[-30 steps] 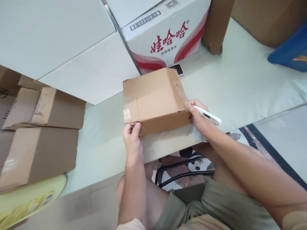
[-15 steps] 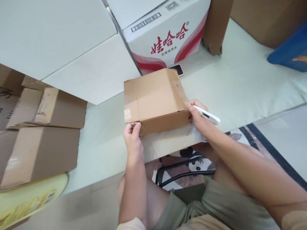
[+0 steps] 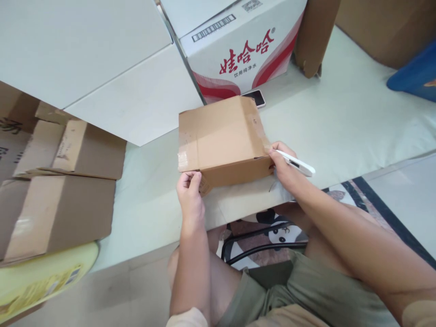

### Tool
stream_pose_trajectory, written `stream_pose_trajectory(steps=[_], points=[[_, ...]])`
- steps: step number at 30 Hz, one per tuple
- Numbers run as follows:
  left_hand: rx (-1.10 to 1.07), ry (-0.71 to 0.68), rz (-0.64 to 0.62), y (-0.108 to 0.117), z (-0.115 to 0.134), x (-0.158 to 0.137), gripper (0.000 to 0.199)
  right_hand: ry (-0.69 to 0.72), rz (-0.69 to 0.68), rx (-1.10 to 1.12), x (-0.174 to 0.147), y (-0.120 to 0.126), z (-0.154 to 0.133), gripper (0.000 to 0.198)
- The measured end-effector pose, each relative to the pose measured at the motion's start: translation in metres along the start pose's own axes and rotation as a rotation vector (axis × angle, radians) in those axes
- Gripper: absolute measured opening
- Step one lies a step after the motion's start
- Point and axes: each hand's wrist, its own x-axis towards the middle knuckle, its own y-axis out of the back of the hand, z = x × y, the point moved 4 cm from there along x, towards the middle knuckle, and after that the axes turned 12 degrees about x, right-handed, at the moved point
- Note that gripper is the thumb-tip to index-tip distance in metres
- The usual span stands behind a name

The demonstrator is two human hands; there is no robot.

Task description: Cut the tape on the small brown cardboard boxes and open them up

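Note:
A small brown cardboard box (image 3: pixel 220 134) sits near the front edge of the covered table, with clear tape on its left and right ends. My left hand (image 3: pixel 190 188) is closed, thumb against fingers, pinching the box's near left corner. At the near right corner, the fingers of my right hand (image 3: pixel 281 161) press against the box's edge. That same hand is closed around a white utility knife (image 3: pixel 299 166), whose rear end points away from the box to the right. The front end of the knife is hidden by my fingers.
Behind the box lies a phone (image 3: pixel 258 98), up against a white and red water carton (image 3: pixel 245 63). White cabinet-like panels (image 3: pixel 136 100) rise at the back left. Brown cartons (image 3: pixel 81 213) and a yellow container (image 3: pixel 68 277) stand left. A blue object (image 3: pixel 415 75) is at far right.
The whole view has shifted slightly, with the scene moving a little to the right. Both hands keep their places on the box, and the knife stays in my right hand.

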Motion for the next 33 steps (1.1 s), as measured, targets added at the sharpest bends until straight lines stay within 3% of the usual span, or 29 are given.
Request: stream_pose_trajectory(steps=[33], points=[[0.0, -0.012, -0.014, -0.001, -0.0057, 0.0036, 0.033, -0.014, -0.01, 0.035, -0.0005, 0.0, 0.0029, 0.029]])
